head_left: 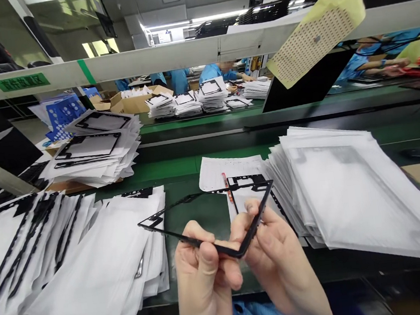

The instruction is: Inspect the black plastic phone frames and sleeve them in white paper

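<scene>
The left hand is clamped on the near edge of a thin black rectangular frame, thumb and fingers pinching it left of the nearest corner; the right hand is clamped on the same frame just past that corner, its fingers closed around the right-hand side; the frame is held up, tilted, above a dark green flat surface, its far corners clear of both hands.

Behind the frame, a white printed paper sheet lies on the surface, with a slim red stick beside a second black part with a cut-out; to the right is a thick stack of white translucent sleeves; to the left, a fanned pile of white sleeves with black frames sits beside another pile of white sleeves, its top one reaching over the near edge.

Farther left stands a tall, uneven stack of white sheets and black frames, near a blue perforated plastic holder; a yellow dotted sheet hangs at a white horizontal beam; beyond it, a person in blue is near more white stacks.
</scene>
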Available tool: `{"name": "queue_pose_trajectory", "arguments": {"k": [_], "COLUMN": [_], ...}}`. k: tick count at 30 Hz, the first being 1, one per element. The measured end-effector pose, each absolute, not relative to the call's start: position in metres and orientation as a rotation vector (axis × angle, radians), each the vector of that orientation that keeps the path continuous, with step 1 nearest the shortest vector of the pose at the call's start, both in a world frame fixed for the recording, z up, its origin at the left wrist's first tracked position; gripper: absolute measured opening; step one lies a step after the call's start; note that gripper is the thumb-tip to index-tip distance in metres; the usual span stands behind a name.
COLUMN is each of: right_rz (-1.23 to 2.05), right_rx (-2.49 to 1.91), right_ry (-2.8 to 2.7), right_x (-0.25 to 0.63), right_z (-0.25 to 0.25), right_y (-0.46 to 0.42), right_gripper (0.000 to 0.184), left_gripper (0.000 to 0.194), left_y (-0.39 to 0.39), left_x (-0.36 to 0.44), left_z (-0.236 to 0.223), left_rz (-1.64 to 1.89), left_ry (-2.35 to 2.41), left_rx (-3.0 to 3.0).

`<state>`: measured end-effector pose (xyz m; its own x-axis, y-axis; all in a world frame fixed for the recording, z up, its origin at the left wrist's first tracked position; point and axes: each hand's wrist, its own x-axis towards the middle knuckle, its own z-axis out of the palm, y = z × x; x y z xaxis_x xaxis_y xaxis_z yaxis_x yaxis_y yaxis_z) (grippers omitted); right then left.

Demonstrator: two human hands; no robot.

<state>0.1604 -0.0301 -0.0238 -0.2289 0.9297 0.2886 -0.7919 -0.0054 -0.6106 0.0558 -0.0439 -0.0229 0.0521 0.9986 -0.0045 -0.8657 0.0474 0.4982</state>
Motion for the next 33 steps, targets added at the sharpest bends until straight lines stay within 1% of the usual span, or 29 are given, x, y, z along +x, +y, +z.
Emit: {"name": "queue_pose_trajectory", "arguments": {"k": [1, 3, 9, 14, 18, 21, 24, 25, 28, 33], "right_rz": [1.633, 1.672, 1.78, 1.788, 1.786, 1.765, 1.714, 1.691, 1.643, 1.558], "right_rx": [-0.212, -0.189, -0.208, -0.328, -0.34, -0.293, -0.422, -0.49, -0.642, -0.755], "right_ry": [-0.791, -0.775, -0.708, -0.684, -0.765, -0.866, -0.972, -0.985, -0.983, -1.015], "right_x": [0.162, 0.164, 0.167, 0.166, 0.169, 0.18, 0.197, 0.203, 0.215, 0.218], "right_z": [-0.025, -0.026, -0.024, -0.023, -0.028, -0.038, -0.053, -0.058, -0.073, -0.089], "right_y": [-0.03, -0.03, -0.03, -0.031, -0.026, -0.016, -0.003, 0.002, 0.012, 0.014], "right_gripper": [0.008, 0.002, 0.005, 0.019, 0.026, 0.029, 0.044, 0.045, 0.04, 0.023], "left_gripper": [0.025, 0.025, 0.031, 0.025, 0.026, 0.028, 0.024, 0.023, 0.025, 0.024], "left_y": [-0.046, -0.05, -0.053, -0.056, -0.051, -0.039, -0.026, -0.022, -0.011, 0.001], "left_x": [0.054, 0.053, 0.06, 0.065, 0.061, 0.052, 0.036, 0.03, 0.014, -0.005], "left_z": [-0.021, -0.016, -0.007, -0.006, -0.01, -0.019, -0.033, -0.038, -0.053, -0.071], "left_rz": [1.473, 1.468, 1.521, 1.588, 1.575, 1.444, 1.287, 1.248, 1.17, 1.167], "left_ry": [0.391, 0.392, 0.495, 0.498, 0.442, 0.319, 0.267, 0.287, 0.405, 0.58], "left_rx": [0.415, 0.403, 0.431, 0.491, 0.567, 0.685, 0.831, 0.875, 0.993, 1.092]}}
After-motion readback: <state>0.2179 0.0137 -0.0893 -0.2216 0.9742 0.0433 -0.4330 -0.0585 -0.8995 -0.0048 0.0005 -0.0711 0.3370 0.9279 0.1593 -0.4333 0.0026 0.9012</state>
